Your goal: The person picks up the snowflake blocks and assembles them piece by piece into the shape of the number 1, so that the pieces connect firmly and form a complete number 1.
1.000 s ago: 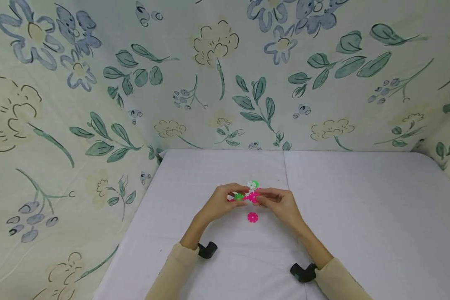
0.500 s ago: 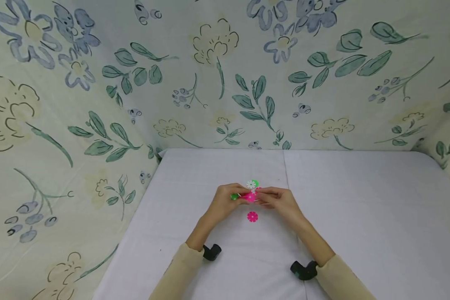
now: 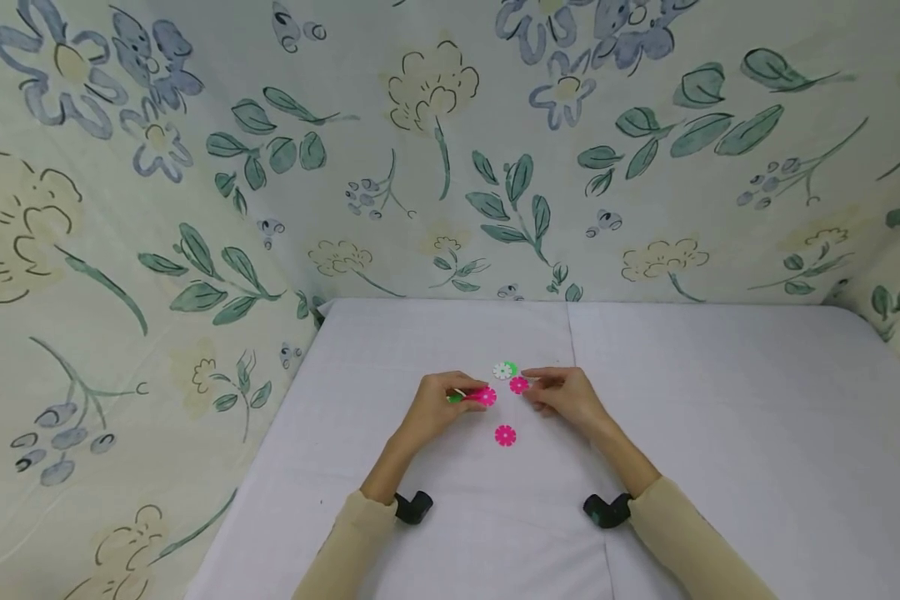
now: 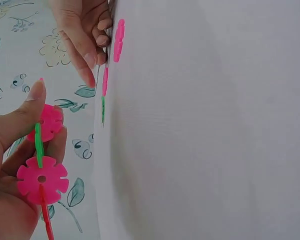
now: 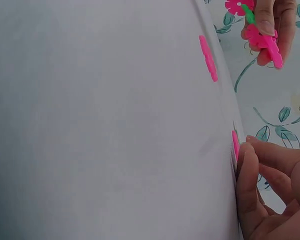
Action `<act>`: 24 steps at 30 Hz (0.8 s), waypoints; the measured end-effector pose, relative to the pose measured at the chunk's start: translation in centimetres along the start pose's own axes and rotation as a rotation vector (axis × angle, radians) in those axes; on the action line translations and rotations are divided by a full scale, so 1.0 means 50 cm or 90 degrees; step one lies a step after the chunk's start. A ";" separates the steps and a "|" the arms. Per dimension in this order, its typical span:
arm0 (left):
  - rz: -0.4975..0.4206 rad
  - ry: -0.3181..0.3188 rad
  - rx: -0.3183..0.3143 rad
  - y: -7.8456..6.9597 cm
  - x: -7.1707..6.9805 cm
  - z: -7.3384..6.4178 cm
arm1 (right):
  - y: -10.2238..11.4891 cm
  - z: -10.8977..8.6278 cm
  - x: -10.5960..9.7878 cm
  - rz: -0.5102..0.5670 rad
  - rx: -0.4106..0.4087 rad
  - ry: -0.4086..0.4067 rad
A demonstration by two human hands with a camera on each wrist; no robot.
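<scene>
My left hand [image 3: 435, 407] pinches a short chain of notched plastic interlocking discs. In the left wrist view, the chain has a pink disc [image 4: 42, 180], a green disc [image 4: 39, 142] seen edge-on, another pink disc [image 4: 50, 121] by the fingers, and a red disc [image 4: 46, 215] at its lower end. A further pink disc [image 5: 275, 52] sticks out past the fingertips in the right wrist view. My right hand [image 3: 570, 396] has its thumb and forefinger apart, fingertips right at a loose pink disc [image 3: 519, 385] lying on the table.
A white disc [image 3: 502, 371] overlaps a green disc [image 3: 513, 368] just behind the loose pink one. Closer to me, another pink disc [image 3: 506, 435] lies flat on the white-covered table [image 3: 720, 433]. Floral cloth [image 3: 420, 225] hangs behind and to the left.
My hands have moved apart: the left went slightly left with the disc chain, while the right let go of the chain and came to the loose pink disc.
</scene>
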State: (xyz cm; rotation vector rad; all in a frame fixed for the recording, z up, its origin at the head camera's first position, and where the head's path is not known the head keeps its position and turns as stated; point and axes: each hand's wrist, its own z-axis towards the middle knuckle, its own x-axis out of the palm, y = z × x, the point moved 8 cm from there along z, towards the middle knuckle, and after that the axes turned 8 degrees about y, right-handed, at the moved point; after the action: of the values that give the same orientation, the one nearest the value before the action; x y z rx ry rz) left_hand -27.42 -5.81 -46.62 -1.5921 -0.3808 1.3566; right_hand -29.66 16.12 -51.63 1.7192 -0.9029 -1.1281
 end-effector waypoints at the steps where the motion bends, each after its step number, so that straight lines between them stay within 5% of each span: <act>1: 0.000 0.000 -0.002 0.001 0.000 0.000 | -0.002 0.004 0.000 -0.004 0.001 -0.004; 9: -0.008 0.004 0.001 -0.001 0.001 0.000 | -0.005 0.024 0.004 -0.042 0.028 -0.020; 15: -0.005 0.011 0.033 -0.010 0.001 0.002 | 0.011 0.029 0.007 -0.090 -0.001 -0.004; 24: -0.019 0.009 0.019 -0.002 -0.003 -0.001 | 0.053 0.001 0.017 -0.200 -0.087 0.031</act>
State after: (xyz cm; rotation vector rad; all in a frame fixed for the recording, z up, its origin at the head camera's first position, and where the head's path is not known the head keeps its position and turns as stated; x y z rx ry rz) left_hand -27.40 -5.89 -46.45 -1.5649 -0.3728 1.3212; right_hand -29.71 14.39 -49.48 1.8062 -0.5235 -1.3116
